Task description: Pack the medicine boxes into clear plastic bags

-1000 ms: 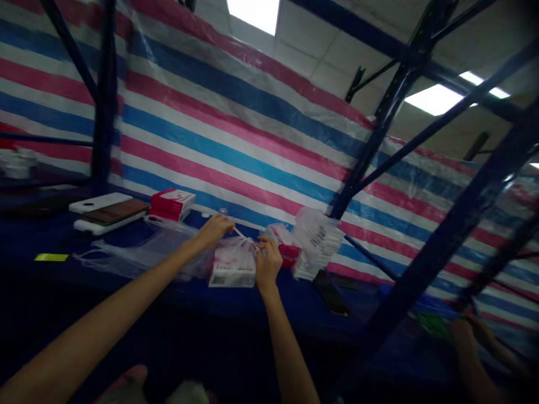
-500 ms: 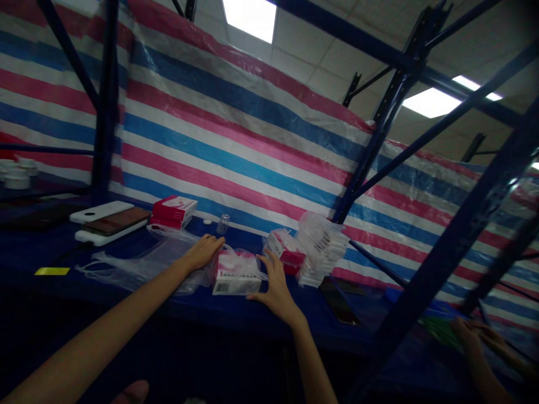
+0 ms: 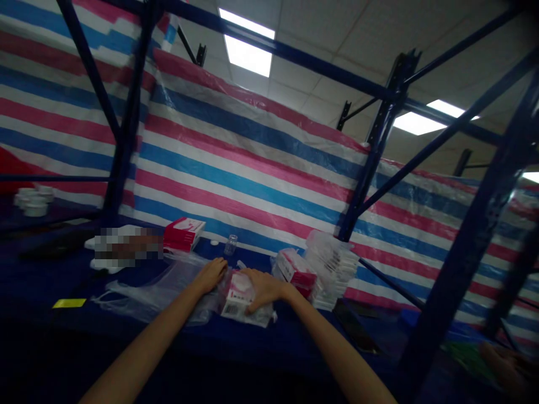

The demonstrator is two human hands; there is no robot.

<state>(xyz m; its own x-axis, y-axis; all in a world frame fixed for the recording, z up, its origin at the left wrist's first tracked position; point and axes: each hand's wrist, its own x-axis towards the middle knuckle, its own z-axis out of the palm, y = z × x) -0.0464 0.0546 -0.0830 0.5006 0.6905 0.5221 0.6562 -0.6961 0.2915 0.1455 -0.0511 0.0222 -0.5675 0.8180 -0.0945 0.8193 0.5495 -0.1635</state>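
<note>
A pink and white box point(image 3: 240, 292) in a clear plastic wrapping sits on the blue surface in front of me. My right hand point(image 3: 263, 289) lies over its right part, fingers across the top and thumb down the front, gripping it. My left hand point(image 3: 214, 275) is at the box's left side, its fingers curled together on clear plastic. Under my left wrist spreads a loose clear plastic bag point(image 3: 168, 286). Just beyond my left fingers stand a small clear vial point(image 3: 231, 244) and a white cap point(image 3: 214, 243).
Red and white boxes point(image 3: 183, 234) stand at the back left. Another bagged box point(image 3: 297, 270) and a stack of bagged white packs point(image 3: 330, 269) are on the right, beside a dark phone point(image 3: 356, 328). A blue rack post point(image 3: 467, 241) rises nearby. Another person's hand point(image 3: 503, 365) shows far right.
My right hand has moved left from the box's right edge onto its top and front. The box now sits slightly turned. The camera view has shifted, so the scene appears lower.
</note>
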